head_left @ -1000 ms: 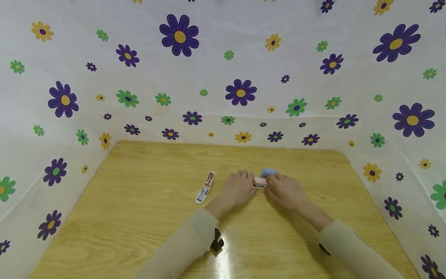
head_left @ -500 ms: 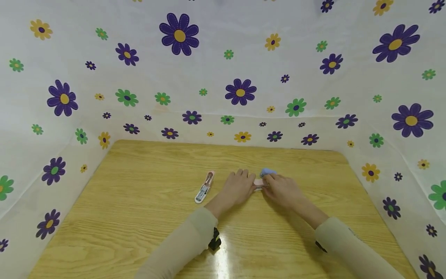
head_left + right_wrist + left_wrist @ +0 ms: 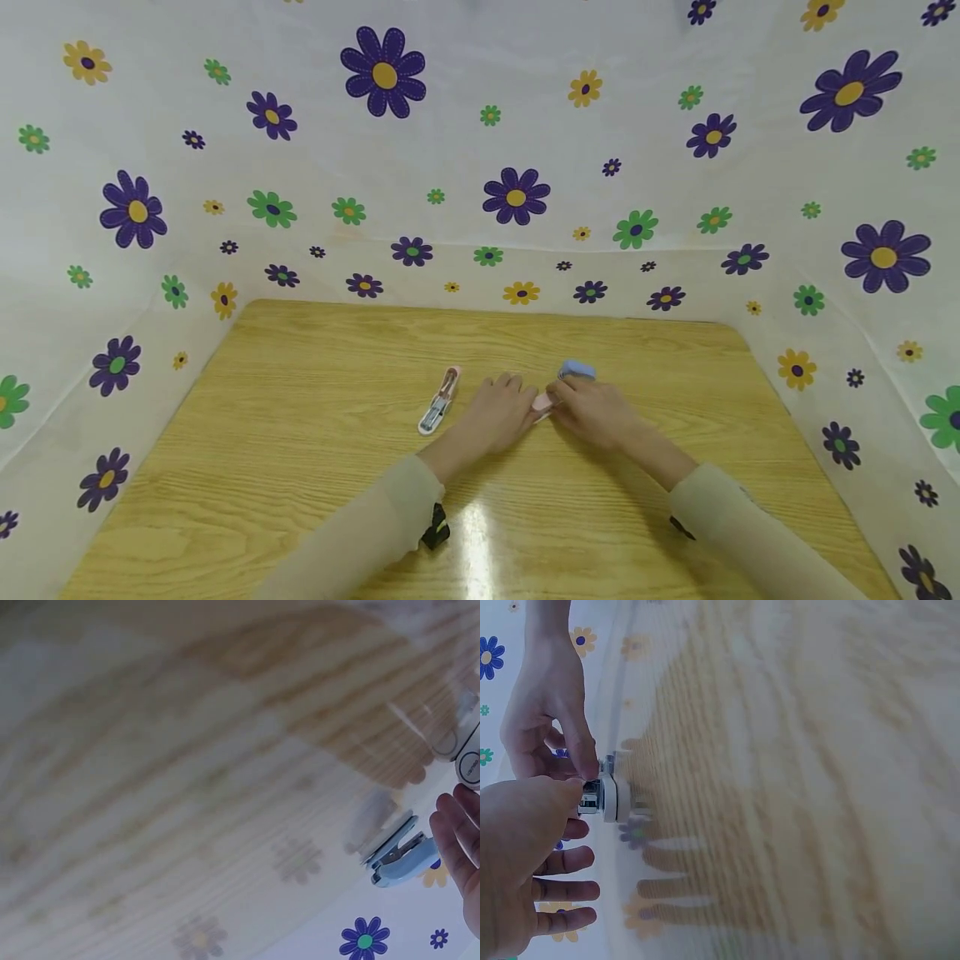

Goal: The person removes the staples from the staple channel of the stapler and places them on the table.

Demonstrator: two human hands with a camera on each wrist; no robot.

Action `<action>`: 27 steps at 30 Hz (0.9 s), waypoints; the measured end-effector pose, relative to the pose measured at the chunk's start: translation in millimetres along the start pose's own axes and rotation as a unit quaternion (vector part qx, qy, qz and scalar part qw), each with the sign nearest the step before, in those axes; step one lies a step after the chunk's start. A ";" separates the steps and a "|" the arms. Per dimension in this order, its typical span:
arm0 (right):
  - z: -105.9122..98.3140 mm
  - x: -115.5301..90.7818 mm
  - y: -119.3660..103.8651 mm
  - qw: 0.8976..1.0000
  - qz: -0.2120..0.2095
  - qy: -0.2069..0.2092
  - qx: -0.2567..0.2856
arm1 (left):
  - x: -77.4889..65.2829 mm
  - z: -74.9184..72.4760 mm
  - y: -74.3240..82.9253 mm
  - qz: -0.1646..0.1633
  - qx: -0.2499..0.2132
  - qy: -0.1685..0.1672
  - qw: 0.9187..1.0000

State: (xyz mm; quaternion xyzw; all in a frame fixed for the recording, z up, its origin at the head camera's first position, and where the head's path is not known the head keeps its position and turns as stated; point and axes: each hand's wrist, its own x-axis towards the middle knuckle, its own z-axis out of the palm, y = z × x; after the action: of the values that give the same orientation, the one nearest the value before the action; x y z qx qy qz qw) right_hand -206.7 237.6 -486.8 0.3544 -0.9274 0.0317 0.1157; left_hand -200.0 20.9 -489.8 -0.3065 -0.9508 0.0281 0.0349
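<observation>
Between both hands, close over the wooden table, is a small pink and white stapler point(image 3: 543, 405). My left hand point(image 3: 501, 412) pinches its left end with thumb and forefinger, the other fingers held apart from it in the left wrist view. From the right, my right hand point(image 3: 596, 408) grips the other end and covers much of it. The left wrist view shows the stapler's white base point(image 3: 610, 798) and metal parts near the thumbs. Just behind the right hand stands a light blue stapler point(image 3: 578, 368), seen side-on in the right wrist view.
Left of the hands lies another pink and white stapler point(image 3: 441, 400), opened out flat with its metal inside showing. The wooden table point(image 3: 300, 467) is enclosed at the back and sides by white cloth point(image 3: 442, 150) printed with flowers.
Both hands have shifted a little left and toward the person with the held stapler. It has turned from lying level across the view to a slant. The other staplers stay put.
</observation>
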 end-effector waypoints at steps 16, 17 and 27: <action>2.6 16.1 -25.4 0.998 -0.069 -0.003 0.009 | -42.4 -2.2 -16.8 0.007 0.001 0.024 1.000; 3.2 16.6 -26.4 0.997 -0.074 0.000 0.008 | -44.3 -2.0 -17.3 0.008 0.003 0.027 1.000; -3.4 13.5 -32.0 0.994 -0.106 0.035 -0.012 | -53.5 1.9 -26.5 0.027 -0.015 0.018 0.999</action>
State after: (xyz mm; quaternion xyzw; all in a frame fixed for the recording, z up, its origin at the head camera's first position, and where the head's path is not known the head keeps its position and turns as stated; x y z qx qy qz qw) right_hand -194.5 205.4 -481.0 0.4476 -0.8804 0.0208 0.1552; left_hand -172.3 -31.9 -492.4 -0.3334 -0.9416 0.0091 0.0464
